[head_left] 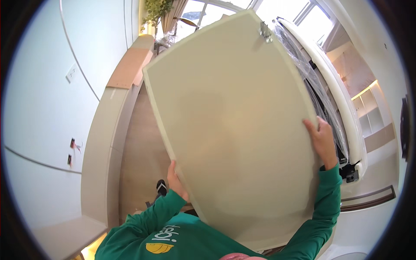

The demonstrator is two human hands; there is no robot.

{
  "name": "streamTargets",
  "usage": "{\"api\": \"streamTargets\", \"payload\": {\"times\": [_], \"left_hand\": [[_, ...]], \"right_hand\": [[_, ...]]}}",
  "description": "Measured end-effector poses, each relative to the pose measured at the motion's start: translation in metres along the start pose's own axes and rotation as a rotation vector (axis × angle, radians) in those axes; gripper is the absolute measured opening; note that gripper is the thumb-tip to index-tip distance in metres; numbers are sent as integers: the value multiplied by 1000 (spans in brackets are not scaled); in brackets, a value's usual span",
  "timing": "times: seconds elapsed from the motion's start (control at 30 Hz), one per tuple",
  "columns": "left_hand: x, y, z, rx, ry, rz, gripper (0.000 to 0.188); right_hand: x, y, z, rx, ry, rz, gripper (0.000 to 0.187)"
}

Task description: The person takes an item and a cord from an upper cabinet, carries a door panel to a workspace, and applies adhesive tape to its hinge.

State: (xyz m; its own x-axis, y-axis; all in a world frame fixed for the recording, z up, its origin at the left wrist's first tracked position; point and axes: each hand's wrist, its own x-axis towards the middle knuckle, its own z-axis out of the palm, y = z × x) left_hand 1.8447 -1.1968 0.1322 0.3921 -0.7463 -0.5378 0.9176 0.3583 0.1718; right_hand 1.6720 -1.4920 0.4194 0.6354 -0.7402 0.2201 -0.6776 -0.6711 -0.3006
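Observation:
A large beige cabinet door [229, 117] fills the middle of the head view, tilted in front of my body. A metal hinge [265, 33] is fitted near its far right corner. My left hand [177, 182] grips the door's left edge low down, its thumb along the rim and the other fingers hidden behind. On the opposite side my right hand [321, 138] holds the right edge, thumb on the face and the remaining fingers partly out of sight. Both of my arms are in green sleeves.
A long low cabinet [102, 143] runs along the left wall, with a cardboard sheet [128, 69] on its far end. Wires hang from a wall opening [73, 143]. To the right stands a long white padded piece [342, 86] with plastic wrap [303, 65]. Wooden floor [141, 160] shows at left.

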Motion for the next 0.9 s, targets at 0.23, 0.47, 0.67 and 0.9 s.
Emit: {"api": "streamTargets", "payload": {"times": [0.23,0.47,0.67,0.9], "left_hand": [[66,47,-10,38,42,-93,73],[104,73,-17,29,81,-97,69],[147,134,-22,110,137,-132,64],[233,227,-36,248,187,-226,58]], "right_hand": [[57,41,67,39,-42,134,56],[100,61,143,97,-121,163,62],[122,51,214,132,-231,361,64],[154,23,289,40,-211,509,69]]}}
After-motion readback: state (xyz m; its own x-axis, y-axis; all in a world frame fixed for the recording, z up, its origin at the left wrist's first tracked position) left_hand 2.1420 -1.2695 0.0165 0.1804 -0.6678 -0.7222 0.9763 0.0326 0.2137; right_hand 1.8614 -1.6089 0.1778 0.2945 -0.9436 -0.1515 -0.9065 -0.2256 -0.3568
